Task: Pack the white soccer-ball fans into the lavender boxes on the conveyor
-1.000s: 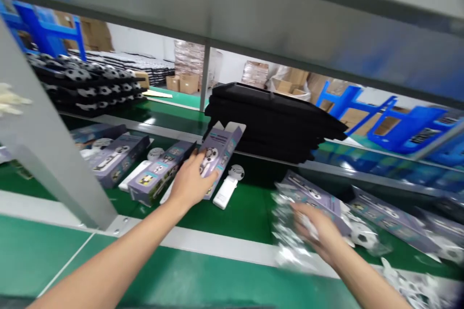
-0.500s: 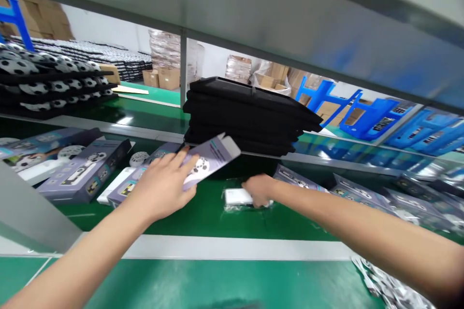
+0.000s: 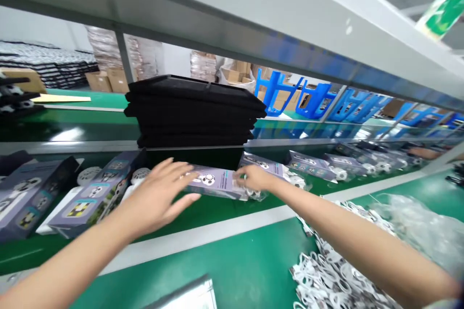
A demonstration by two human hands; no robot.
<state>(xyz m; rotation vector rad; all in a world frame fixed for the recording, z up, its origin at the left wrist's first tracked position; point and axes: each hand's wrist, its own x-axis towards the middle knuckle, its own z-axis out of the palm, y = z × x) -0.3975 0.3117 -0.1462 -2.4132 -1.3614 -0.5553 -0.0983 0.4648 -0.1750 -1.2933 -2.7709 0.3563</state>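
Observation:
A slim purple box (image 3: pixel 215 181) with a football picture lies on the green conveyor belt between my two hands. My left hand (image 3: pixel 163 198) is open, fingers stretched out and thumb apart, by the box's left end; its fingertips seem to touch it. The fingers of my right hand (image 3: pixel 253 177) are bent and closed on the right end of this box. Clear plastic (image 3: pixel 258 195) shows just below my right hand, and what is in it is mostly hidden.
Similar boxes with white-and-black footballs line the belt on both sides, such as a purple box (image 3: pixel 90 195) at left. Black trays (image 3: pixel 195 111) are stacked behind. White cables (image 3: pixel 337 275) and a clear bag (image 3: pixel 424 227) lie at right. A grey shelf (image 3: pixel 232 19) runs overhead.
The box has gone from raised and tilted in my left hand to lying on the belt. My left hand has let go, and my right hand has moved from the white packet to the box. The view has swung right.

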